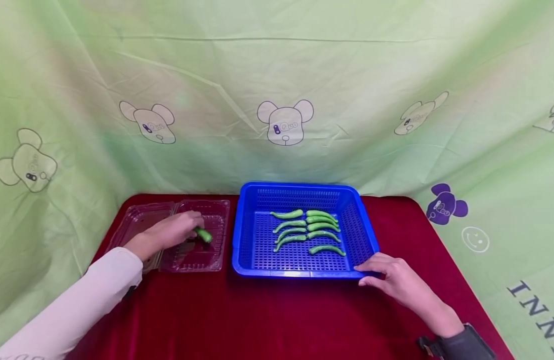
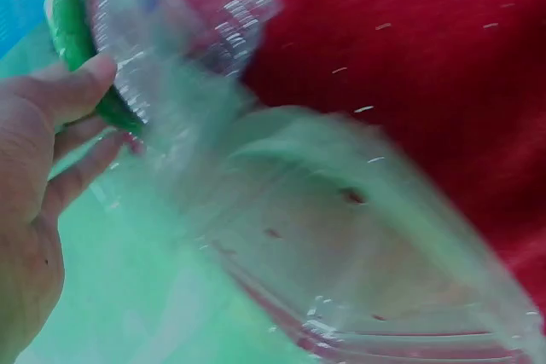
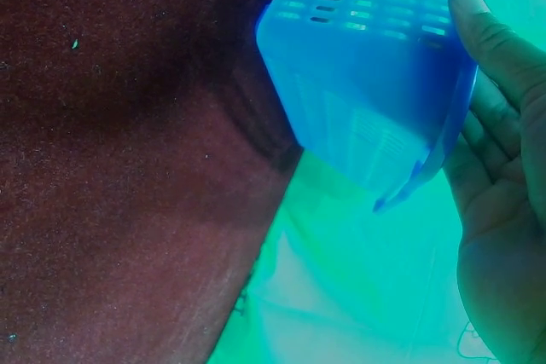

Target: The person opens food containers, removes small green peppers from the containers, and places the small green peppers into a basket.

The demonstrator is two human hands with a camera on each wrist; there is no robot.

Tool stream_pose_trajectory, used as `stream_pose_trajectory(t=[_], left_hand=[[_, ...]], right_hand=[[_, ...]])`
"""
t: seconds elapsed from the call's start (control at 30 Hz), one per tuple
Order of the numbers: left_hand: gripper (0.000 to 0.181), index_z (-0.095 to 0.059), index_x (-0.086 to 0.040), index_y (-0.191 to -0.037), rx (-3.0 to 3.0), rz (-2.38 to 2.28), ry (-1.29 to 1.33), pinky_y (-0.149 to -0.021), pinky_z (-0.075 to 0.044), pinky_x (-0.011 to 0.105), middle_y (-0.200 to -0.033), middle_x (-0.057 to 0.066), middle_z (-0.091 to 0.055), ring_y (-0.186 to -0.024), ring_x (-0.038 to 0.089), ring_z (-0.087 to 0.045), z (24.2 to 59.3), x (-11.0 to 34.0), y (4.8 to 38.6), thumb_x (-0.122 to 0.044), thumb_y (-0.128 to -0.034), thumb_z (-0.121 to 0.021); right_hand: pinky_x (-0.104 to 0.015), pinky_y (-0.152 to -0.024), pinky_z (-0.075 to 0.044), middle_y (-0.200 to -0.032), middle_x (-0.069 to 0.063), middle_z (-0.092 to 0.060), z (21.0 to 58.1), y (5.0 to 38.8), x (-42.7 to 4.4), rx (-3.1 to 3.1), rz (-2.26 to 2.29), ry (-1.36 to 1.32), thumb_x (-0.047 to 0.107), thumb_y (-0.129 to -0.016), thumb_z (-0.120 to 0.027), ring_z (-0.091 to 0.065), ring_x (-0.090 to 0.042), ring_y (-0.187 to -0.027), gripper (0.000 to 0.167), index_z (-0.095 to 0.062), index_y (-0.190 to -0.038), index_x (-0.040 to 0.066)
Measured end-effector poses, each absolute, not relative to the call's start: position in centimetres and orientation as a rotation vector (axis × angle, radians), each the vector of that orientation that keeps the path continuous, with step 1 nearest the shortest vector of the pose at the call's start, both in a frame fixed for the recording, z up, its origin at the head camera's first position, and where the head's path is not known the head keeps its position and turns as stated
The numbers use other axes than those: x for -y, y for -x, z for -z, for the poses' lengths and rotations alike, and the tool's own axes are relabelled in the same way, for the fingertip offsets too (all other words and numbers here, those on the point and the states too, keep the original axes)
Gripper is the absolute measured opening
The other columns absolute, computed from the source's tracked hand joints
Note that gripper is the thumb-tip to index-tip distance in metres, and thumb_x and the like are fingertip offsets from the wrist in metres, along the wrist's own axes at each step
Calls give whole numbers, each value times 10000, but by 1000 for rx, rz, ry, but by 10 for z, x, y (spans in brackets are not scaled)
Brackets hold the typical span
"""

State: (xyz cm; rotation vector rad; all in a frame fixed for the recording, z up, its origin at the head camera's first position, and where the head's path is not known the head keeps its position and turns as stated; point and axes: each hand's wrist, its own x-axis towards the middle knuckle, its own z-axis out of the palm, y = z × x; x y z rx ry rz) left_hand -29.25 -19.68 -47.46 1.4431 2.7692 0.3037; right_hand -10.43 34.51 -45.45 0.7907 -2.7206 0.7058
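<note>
My left hand (image 1: 180,229) pinches a green chili pepper (image 1: 204,235) over the clear plastic clamshell box (image 1: 193,264), whose lid lies folded open to the left. In the left wrist view, the thumb and fingers hold the pepper (image 2: 72,31) around its middle. To the right stands a blue perforated basket (image 1: 277,273), with several green peppers (image 1: 322,233) laid in two columns inside. At the basket's near right corner, my right hand (image 1: 396,277) grips the rim. The right wrist view shows the thumb on one side of the rim and the fingers on the other.
A dark red cloth (image 1: 259,320) covers the table. Behind and at both sides hangs a green curtain (image 1: 205,65) printed with mouse faces. The basket's left wall stands close beside the clamshell box.
</note>
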Motion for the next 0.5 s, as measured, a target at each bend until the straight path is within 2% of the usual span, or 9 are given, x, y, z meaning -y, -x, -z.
stream_pose_trajectory(t=[0.07, 0.23, 0.33, 0.5], left_hand=[[180, -729, -59, -949, -2881, -405, -1350, -706, -590, 339, -895, 17, -639, -805, 168, -663, 467, 188, 294, -7, -806, -824], [206, -769, -14, -1039, -3068, -664, -1112, -741, -595, 434, -934, 82, -708, -832, 249, -707, 438, 146, 289, -63, -845, -815], [216, -780, -13, -1044, -3086, -743, -1060, -759, -605, 421, -926, 85, -731, -823, 240, -711, 420, 114, 284, -83, -844, -819], [232, -782, -7, -1037, -2996, -679, -1166, -836, -611, 379, -948, 101, -748, -889, 245, -727, 411, 60, 278, -123, -840, -825]], right_hand=[[0, -854, -430, -954, 115, -751, 453, 104, -345, 2719, -706, -793, 141, -691, -918, -667, -38, -877, 339, -819, -1013, 177], [-2, -834, -441, -960, 101, -755, 451, 103, -345, 2732, -720, -791, 138, -704, -910, -668, -44, -877, 330, -818, -1021, 148], [-6, -821, -450, -968, 100, -756, 450, 103, -344, 2758, -722, -778, 150, -722, -903, -670, -45, -880, 323, -817, -1033, 147], [-10, -812, -449, -959, 106, -751, 450, 104, -344, 2759, -713, -786, 147, -720, -903, -666, -41, -869, 321, -817, -1030, 151]])
